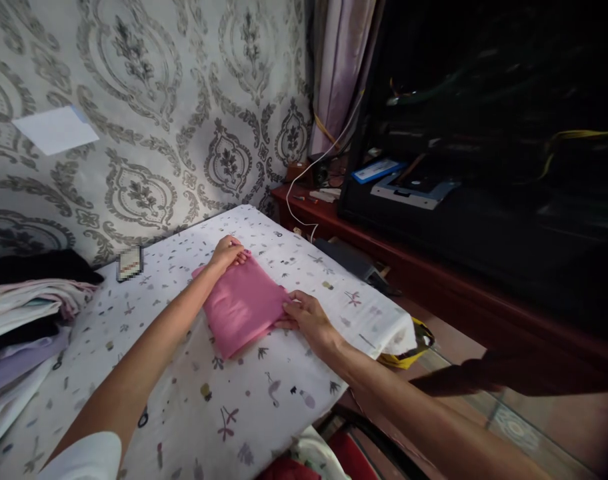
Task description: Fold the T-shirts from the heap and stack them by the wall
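Note:
A pink folded cloth (247,303), probably a garment, lies flat on the white patterned sheet (179,373) that covers the table or bed. At the cloth's far edge, my left hand (229,253) has its fingers curled closed on the fabric. My right hand (307,319) pinches the right corner, thumb on top and fingers beneath. The cloth's near corner points toward me and rests on the sheet.
A stack of folded clothes (29,313) sits at the left, near a small blurred-out framed item (130,263) by the wall. Beyond the right edge are a dark red cabinet (414,267), a white cable (290,193) and a yellow bag (409,360).

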Demonstrator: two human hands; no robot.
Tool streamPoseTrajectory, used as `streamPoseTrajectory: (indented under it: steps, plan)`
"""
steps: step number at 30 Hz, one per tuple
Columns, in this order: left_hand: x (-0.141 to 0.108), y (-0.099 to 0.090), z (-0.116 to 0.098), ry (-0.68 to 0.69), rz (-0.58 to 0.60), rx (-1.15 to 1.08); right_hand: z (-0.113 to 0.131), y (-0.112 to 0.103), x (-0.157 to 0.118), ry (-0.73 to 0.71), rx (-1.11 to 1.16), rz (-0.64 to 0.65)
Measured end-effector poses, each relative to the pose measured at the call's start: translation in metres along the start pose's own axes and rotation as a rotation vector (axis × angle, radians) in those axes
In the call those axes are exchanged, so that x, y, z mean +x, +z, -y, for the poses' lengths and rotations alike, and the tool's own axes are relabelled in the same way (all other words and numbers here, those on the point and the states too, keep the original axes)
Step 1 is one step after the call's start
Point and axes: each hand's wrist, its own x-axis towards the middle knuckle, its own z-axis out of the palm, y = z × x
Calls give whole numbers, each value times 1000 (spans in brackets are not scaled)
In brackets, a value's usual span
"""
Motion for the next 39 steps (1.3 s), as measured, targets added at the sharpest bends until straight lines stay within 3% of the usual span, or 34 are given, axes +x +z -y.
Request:
streamPoseTrajectory:
  steps: [4, 6, 10, 11, 14, 16, 19, 22, 24, 27, 30, 33, 35, 37, 39]
  plan:
    - [-9, 1, 3, 53, 34, -43, 2, -6, 0, 8, -79, 20]
    - [-23, -6, 6, 158, 99, -6, 6, -10, -3, -28, -245, -8]
    - [-65, -25, 20, 458, 260, 357, 18, -3, -12, -410, -890, -175]
    - [-75, -27, 26, 503, 265, 456, 19, 3, -13, -522, -1031, -149]
    - [-91, -28, 41, 564, 278, 644, 9, 25, -9, -736, -1339, 84]
    - [-86, -25, 49, 554, 295, 699, -7, 34, -1, -777, -1509, 174]
    - [-62, -26, 54, 515, 295, 747, -31, 32, 13, -752, -1674, 187]
    - [-29, -35, 53, 492, 327, 774, -43, 23, 20, -768, -1704, 177]
    - [-8, -43, 51, 448, 286, 768, -45, 21, 20, -785, -1703, 167]
    - [8, -50, 44, 386, 56, 710, -39, 23, 15, -750, -1712, 192]
    - [-2, -53, 42, 389, -154, 667, -23, 28, 12, -655, -1697, 270]
    - [-41, -56, 51, 387, -361, 483, 0, 35, 23, -566, -1644, 290]
    - [-77, -57, 61, 269, -473, 169, 17, 43, 42, -492, -1619, 226]
    - [-115, -56, 70, 73, -483, -189, 30, 55, 68, -396, -1603, 147]
    - [-151, -51, 72, -91, -393, -521, 37, 69, 96, -280, -1539, 72]
